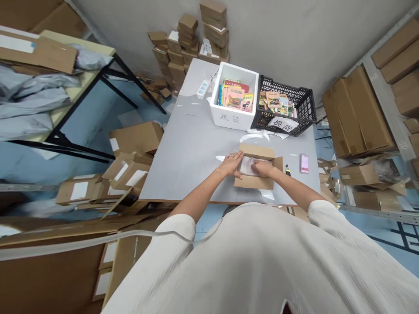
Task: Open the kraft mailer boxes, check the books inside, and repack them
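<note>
An open cardboard box [253,182] lies on the grey table with its flaps folded out. My left hand [231,165] grips the left end of this box, its thumb and fingers spread across the width. Inside the box is a pale packet [246,166] that looks wrapped in clear plastic. My right hand [262,168] reaches in from the right with curled fingers closed on the packet; the fingertips are partly hidden. Just right of the box lie a black utility knife [287,170] and a small stack of pink cards or booklets [304,164].
Behind the box stand a white foam bin [233,120] and a black plastic crate [306,104], both holding books. Torn white paper [258,134] and a power strip [203,89] lie on the table [183,152]. Cardboard boxes [135,138] crowd the floor at left; shelving [381,87] stands right.
</note>
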`<action>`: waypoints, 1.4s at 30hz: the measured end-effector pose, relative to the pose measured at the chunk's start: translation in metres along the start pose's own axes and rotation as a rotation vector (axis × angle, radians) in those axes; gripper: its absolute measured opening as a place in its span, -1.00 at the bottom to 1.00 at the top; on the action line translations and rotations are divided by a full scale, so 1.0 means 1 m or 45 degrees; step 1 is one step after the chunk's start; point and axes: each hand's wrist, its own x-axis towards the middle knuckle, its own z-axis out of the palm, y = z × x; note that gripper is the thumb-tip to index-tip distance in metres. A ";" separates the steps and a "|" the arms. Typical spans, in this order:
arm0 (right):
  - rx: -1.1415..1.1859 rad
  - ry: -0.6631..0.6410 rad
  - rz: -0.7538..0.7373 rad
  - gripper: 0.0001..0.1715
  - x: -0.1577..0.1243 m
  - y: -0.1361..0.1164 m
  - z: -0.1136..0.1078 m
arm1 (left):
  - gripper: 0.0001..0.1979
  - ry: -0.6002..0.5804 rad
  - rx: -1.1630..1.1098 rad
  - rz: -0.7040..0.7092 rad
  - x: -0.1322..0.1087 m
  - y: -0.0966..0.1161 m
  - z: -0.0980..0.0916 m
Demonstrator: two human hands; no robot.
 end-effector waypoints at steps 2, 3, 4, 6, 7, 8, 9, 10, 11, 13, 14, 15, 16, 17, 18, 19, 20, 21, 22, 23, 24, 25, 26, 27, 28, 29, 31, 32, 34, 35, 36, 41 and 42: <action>-0.047 -0.071 -0.063 -0.56 0.014 -0.008 0.001 | 0.66 0.011 -0.007 0.010 -0.002 0.002 0.000; -0.078 -0.093 -0.096 -0.56 0.020 -0.010 0.002 | 0.66 0.017 -0.009 0.014 -0.002 0.003 0.001; -0.103 -0.105 -0.124 -0.56 0.025 -0.011 0.004 | 0.67 0.023 -0.012 0.017 -0.003 0.003 0.002; -0.147 -0.115 -0.172 -0.56 0.035 -0.011 0.010 | 0.68 0.026 -0.018 0.020 -0.004 0.004 0.003; -0.164 -0.114 -0.195 -0.56 0.040 -0.010 0.014 | 0.68 0.025 -0.020 0.019 -0.004 0.005 0.003; -0.173 -0.111 -0.219 -0.55 0.045 -0.009 0.018 | 0.69 0.023 -0.021 0.016 -0.004 0.005 0.003; -0.175 -0.106 -0.242 -0.53 0.050 -0.008 0.023 | 0.69 0.020 -0.019 0.013 -0.005 0.005 0.003; -0.172 -0.101 -0.257 -0.49 0.055 -0.007 0.028 | 0.68 0.019 -0.017 0.010 -0.005 0.006 0.003; -0.165 -0.101 -0.265 -0.45 0.060 -0.006 0.032 | 0.68 0.018 -0.014 0.011 -0.006 0.006 0.003; -0.138 -0.101 -0.279 -0.34 0.069 -0.004 0.041 | 0.68 0.015 -0.006 0.016 -0.007 0.007 0.002; -0.125 -0.101 -0.290 -0.30 0.073 -0.003 0.046 | 0.68 0.012 -0.002 0.018 -0.007 0.008 0.002; -0.116 -0.098 -0.299 -0.25 0.076 -0.002 0.050 | 0.67 0.009 0.002 0.019 -0.008 0.008 0.001; -0.115 -0.092 -0.307 -0.23 0.079 -0.001 0.053 | 0.65 0.005 0.007 0.017 -0.008 0.008 0.000; -0.125 -0.083 -0.314 -0.21 0.080 -0.001 0.057 | 0.64 -0.001 0.011 0.015 -0.009 0.009 -0.001; -0.144 -0.075 -0.317 -0.22 0.082 -0.001 0.060 | 0.61 -0.008 0.015 0.013 -0.010 0.010 -0.002; -0.169 -0.067 -0.318 -0.25 0.082 -0.001 0.063 | 0.59 -0.014 0.018 0.011 -0.010 0.010 -0.003; -0.190 -0.053 -0.323 -0.29 0.083 -0.001 0.066 | 0.58 -0.019 0.020 0.010 -0.011 0.010 -0.003; -0.205 -0.034 -0.332 -0.33 0.084 -0.001 0.068 | 0.58 -0.022 0.022 0.007 -0.012 0.011 -0.003; -0.214 -0.014 -0.344 -0.36 0.085 -0.001 0.071 | 0.59 -0.023 0.023 0.005 -0.012 0.011 -0.003; -0.221 0.001 -0.354 -0.38 0.086 -0.001 0.072 | 0.61 -0.024 0.023 0.004 -0.012 0.011 -0.002; -0.226 0.013 -0.362 -0.40 0.087 -0.001 0.074 | 0.63 -0.026 0.023 0.003 -0.012 0.011 -0.002; -0.233 0.018 -0.368 -0.42 0.089 -0.002 0.074 | 0.66 -0.027 0.023 0.002 -0.012 0.011 -0.001; -0.243 0.018 -0.371 -0.43 0.091 -0.003 0.075 | 0.68 -0.029 0.023 0.001 -0.012 0.011 0.000; -0.254 0.017 -0.373 -0.44 0.092 -0.003 0.075 | 0.69 -0.030 0.024 -0.001 -0.012 0.011 0.000; -0.264 0.017 -0.376 -0.44 0.094 -0.004 0.074 | 0.70 -0.031 0.025 -0.004 -0.012 0.011 0.000; -0.274 0.019 -0.380 -0.45 0.095 -0.005 0.074 | 0.71 -0.032 0.027 -0.010 -0.013 0.012 0.000; -0.295 0.021 -0.394 -0.47 0.094 -0.005 0.072 | 0.70 -0.034 0.030 -0.025 -0.013 0.014 -0.001; -0.306 0.022 -0.401 -0.49 0.093 -0.004 0.072 | 0.70 -0.036 0.031 -0.034 -0.013 0.015 -0.002; -0.330 0.021 -0.415 -0.53 0.087 -0.003 0.071 | 0.69 -0.039 0.029 -0.046 -0.014 0.016 -0.004; -0.344 0.019 -0.424 -0.56 0.083 -0.002 0.070 | 0.69 -0.041 0.028 -0.048 -0.014 0.016 -0.005; -0.358 0.016 -0.431 -0.58 0.079 -0.002 0.069 | 0.69 -0.043 0.027 -0.048 -0.014 0.016 -0.006; -0.258 0.033 -0.386 -0.70 0.061 -0.007 0.060 | 0.68 -0.046 0.044 -0.034 -0.014 0.014 -0.006; -0.182 0.050 -0.368 -0.74 0.058 -0.008 0.057 | 0.68 -0.042 0.049 -0.035 -0.013 0.014 -0.006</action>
